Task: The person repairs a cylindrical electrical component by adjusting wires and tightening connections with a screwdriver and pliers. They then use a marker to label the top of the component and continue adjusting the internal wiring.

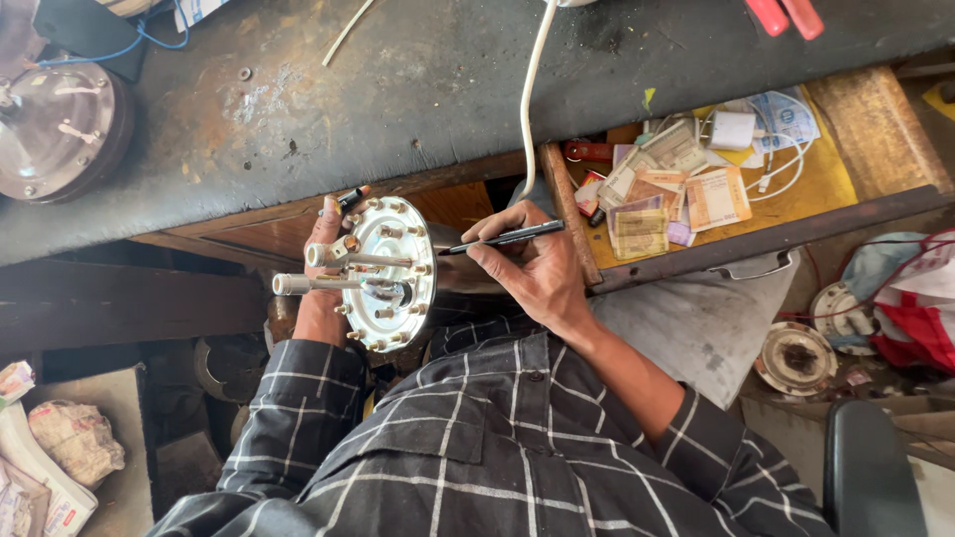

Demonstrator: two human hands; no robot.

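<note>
Below the dark worktop's (418, 89) front edge, the left hand (320, 268) is gripping a metal flange (390, 273) from behind, while the right hand (537, 268) is pinching a black pen (502, 239) beside the open drawer (756, 214).

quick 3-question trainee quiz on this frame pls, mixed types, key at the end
1. True or false: the right hand holds a black marker with its tip at the steel tank.
2. Which hand steadies the round flange plate? A) left hand B) right hand C) neither
3. Fill in: the open drawer holds banknotes and a white ____ with its cable.

Key
1. True
2. A
3. charger
</note>
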